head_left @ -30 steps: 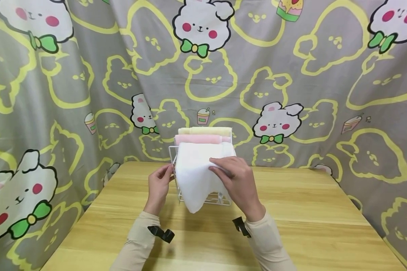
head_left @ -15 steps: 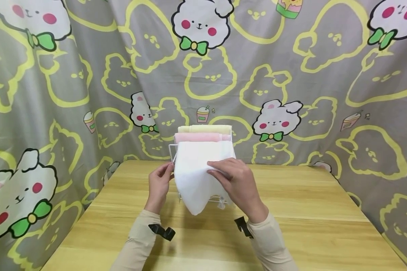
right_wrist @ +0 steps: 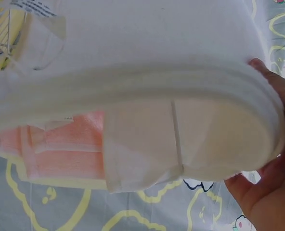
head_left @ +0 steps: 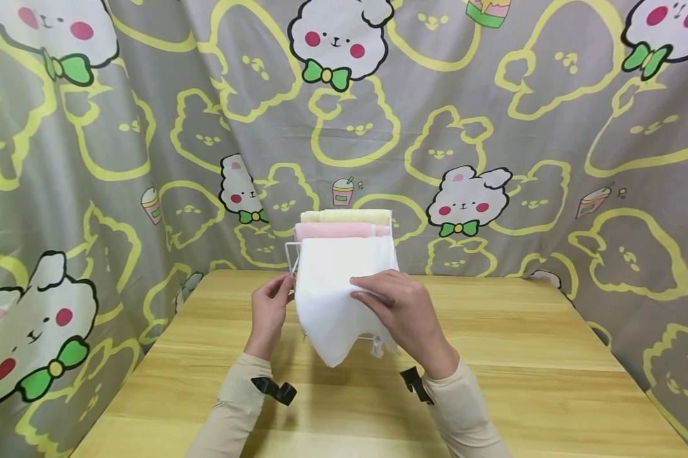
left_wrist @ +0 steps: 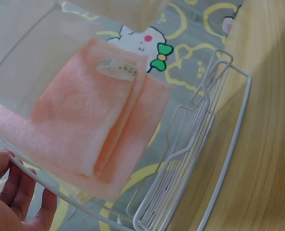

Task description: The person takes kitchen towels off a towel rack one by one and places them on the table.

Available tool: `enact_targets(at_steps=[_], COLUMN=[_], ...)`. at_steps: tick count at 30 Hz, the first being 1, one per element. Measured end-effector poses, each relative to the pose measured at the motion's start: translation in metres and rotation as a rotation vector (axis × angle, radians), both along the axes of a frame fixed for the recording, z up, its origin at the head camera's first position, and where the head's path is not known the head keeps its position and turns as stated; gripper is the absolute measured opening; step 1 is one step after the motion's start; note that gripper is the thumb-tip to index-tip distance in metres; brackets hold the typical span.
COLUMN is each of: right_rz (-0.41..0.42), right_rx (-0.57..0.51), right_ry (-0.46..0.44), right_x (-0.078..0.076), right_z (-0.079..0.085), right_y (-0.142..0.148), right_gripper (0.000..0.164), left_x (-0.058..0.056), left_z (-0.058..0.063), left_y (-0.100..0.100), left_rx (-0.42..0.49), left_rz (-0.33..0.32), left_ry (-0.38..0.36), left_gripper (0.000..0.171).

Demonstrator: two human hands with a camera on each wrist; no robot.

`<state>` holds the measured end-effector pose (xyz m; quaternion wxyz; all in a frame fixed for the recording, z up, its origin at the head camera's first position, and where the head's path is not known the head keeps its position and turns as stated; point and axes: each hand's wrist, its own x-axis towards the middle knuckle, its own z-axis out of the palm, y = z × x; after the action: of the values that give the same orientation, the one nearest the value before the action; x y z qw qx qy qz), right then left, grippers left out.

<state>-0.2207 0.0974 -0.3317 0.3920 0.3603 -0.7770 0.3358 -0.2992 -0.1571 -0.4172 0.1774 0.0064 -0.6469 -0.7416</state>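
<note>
A white towel drapes over the front of a white wire rack, its lower corner hanging in a point. My right hand pinches the towel's right part between thumb and fingers, drawing that layer toward me. In the right wrist view the towel's thick folded edge bows out from the rack. My left hand holds the rack's left side; in the left wrist view its fingers curl at the wire. Behind the white towel hang a pink towel with a label and a pale yellow towel.
The rack stands on a wooden table, its base wires showing in the left wrist view. A clear tag dangles near the rack's front right. Behind the table hangs a grey curtain with rabbit prints.
My right hand has shifted slightly down, and the white towel's hanging corner has moved a little lower and to the right. My left hand stays at the rack's side.
</note>
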Motion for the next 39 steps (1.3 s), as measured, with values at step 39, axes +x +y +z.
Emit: enact_targets(at_steps=[39], right_rz=[0.108], right_rx=[0.083], right_ry=[-0.010], right_x=[0.032], right_z=[0.014], right_y=[-0.002], right_gripper=[0.025], left_x=[-0.003], left_z=[-0.002], left_y=[0.000], left_rx=[0.002], left_rz=[0.028], left_ry=[-0.004], left_gripper=[0.026])
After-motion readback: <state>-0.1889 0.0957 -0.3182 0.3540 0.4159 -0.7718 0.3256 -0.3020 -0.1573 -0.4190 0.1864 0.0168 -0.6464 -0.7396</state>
